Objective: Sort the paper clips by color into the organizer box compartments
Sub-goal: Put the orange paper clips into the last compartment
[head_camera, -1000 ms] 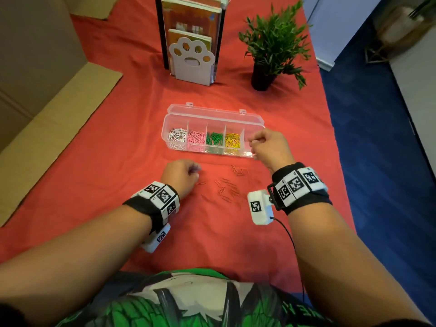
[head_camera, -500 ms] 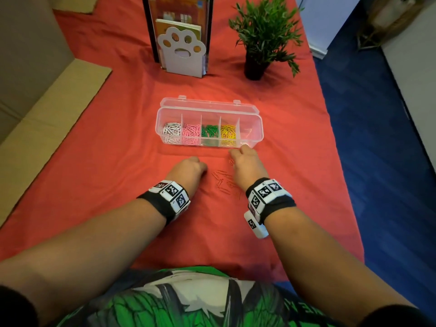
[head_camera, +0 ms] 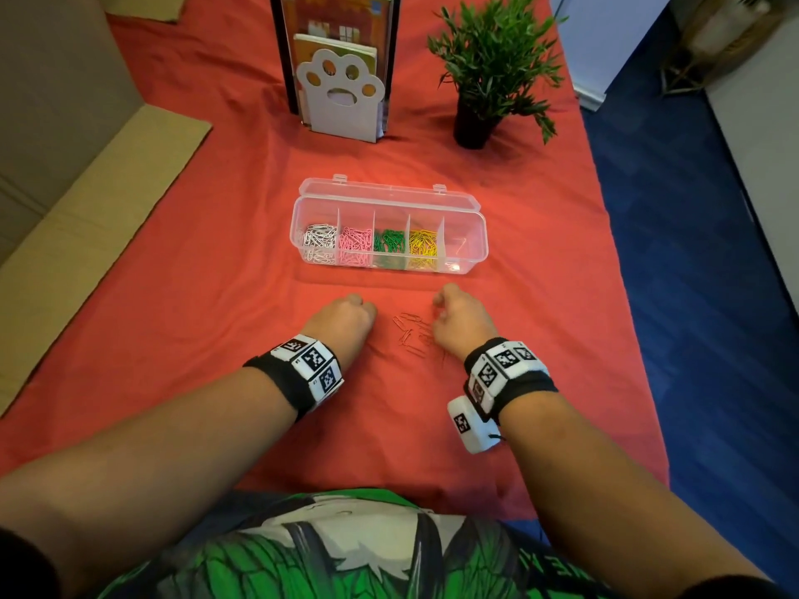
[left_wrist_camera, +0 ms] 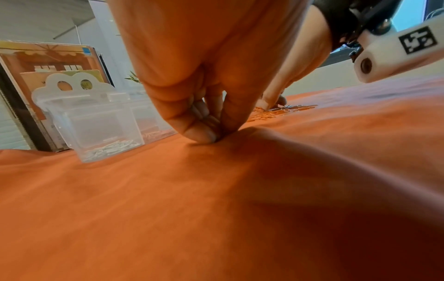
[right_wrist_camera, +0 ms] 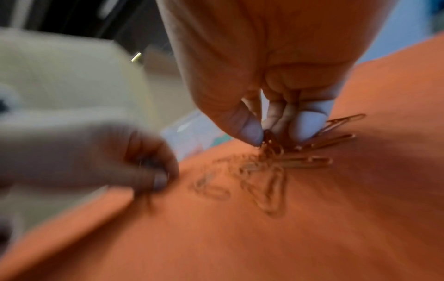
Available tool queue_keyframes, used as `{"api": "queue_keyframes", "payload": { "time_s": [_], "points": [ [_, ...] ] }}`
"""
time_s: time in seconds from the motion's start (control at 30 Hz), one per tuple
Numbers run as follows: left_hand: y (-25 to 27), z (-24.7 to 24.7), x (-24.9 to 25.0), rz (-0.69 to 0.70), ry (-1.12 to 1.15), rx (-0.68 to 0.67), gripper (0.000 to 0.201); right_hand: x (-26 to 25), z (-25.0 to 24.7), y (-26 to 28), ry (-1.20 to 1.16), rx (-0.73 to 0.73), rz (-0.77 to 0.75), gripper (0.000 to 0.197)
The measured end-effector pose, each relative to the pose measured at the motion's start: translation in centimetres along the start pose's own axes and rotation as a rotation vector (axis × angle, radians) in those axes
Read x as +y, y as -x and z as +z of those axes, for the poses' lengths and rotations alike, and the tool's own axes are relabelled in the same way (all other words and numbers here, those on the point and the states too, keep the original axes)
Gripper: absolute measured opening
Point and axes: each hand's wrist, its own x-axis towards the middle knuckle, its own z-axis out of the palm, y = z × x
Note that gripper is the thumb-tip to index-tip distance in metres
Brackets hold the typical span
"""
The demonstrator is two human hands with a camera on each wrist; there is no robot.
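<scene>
On the red tablecloth (head_camera: pixel 216 296) we see our two hands down beside a small scatter of orange paper clips (head_camera: pixel 413 335), just in front of the clear organizer box (head_camera: pixel 475 235). Our right hand (head_camera: pixel 460 324) sits at the right edge of the scatter; in the right wrist view thumb and fingertips (right_wrist_camera: pixel 250 129) come together, pinching a bunch of clips at the cloth. Our left hand (head_camera: pixel 343 319) is at the left of the scatter, fingers curled, thumb and fingertips (left_wrist_camera: pixel 199 133) pressed together against the cloth; we cannot tell whether a clip is caught between them.

Box stands open, lid back, five compartments in a row. From left: white clips (head_camera: pixel 319 239), pink clips (head_camera: pixel 355 244), green clips (head_camera: pixel 389 242), yellow clips (head_camera: pixel 423 244). Rightmost compartment holds only a few clips, colour hard to read.

Behind the box: paw-shaped bookend (head_camera: pixel 339 97) with books (head_camera: pixel 337 23), and a potted plant (head_camera: pixel 488 67) to its right. Cardboard (head_camera: pixel 86 209) lies at the left edge. Blue floor (head_camera: pixel 691 296) on the right. Both wrists carry marker bands (head_camera: pixel 309 367).
</scene>
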Motion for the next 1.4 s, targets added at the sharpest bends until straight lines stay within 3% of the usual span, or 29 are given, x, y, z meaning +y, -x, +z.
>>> {"api": "queue_keyframes", "payload": {
  "time_s": [0.07,0.13,0.2,0.27,0.37,0.5,0.57,0.67,0.77,0.83,0.93,1.07,1.2,1.3,1.4],
  "points": [
    [-0.3,0.0,0.0,-0.007,0.040,0.011,0.020,0.3,-0.8,-0.1,-0.216,-0.039,0.122,0.024],
    [-0.5,-0.1,-0.1,-0.063,0.228,0.047,0.019,0.4,-1.6,0.1,-0.593,-0.062,0.294,0.030],
    [-0.7,-0.4,0.3,-0.168,0.492,0.075,0.015,0.7,-2.5,0.8,-0.974,-0.069,0.395,0.030],
    [-0.9,-1.1,1.1,-0.333,0.906,0.024,0.014,1.1,-2.9,1.4,-1.135,-0.085,0.406,0.025],
    [-1.1,-2.6,2.7,-0.571,1.590,-0.089,0.029,1.6,-2.0,1.4,-0.843,-0.096,0.329,0.020],
    [-1.5,-3.5,3.4,-0.598,1.819,-0.096,0.027,1.1,0.0,1.3,-0.227,-0.059,0.113,0.011],
    [-2.2,-2.8,3.5,-0.570,1.710,-0.040,0.021,1.1,1.2,1.6,-0.071,-0.044,0.036,0.030],
    [-2.7,-1.4,3.2,-0.341,1.014,0.095,0.006,0.7,2.2,2.4,0.091,-0.001,-0.075,0.036],
    [-2.7,0.0,2.8,-0.109,0.535,0.087,0.030,0.6,2.5,2.6,0.112,0.023,-0.125,0.021],
    [-2.6,0.6,2.7,-0.034,0.417,0.064,0.037,0.8,2.4,2.4,0.092,0.023,-0.114,0.017],
    [-2.5,1.0,2.8,0.042,0.320,0.093,0.024,1.4,1.5,1.9,-0.003,0.008,-0.028,0.014],
    [-2.3,1.3,2.8,0.009,0.324,0.091,0.022,2.7,-0.1,1.4,-0.403,-0.063,0.191,0.011],
    [-2.4,0.8,2.9,-0.165,0.721,0.054,0.016,3.5,-1.7,1.9,-1.008,-0.082,0.315,0.023],
    [-1.7,-0.9,3.5,-0.435,1.523,-0.100,0.023,3.8,-3.2,2.4,-1.415,-0.156,0.331,0.024],
    [-0.7,-2.3,3.0,-0.403,1.986,-0.241,0.013,3.8,-3.9,2.6,-1.553,-0.157,0.407,0.024]
  ]
}}
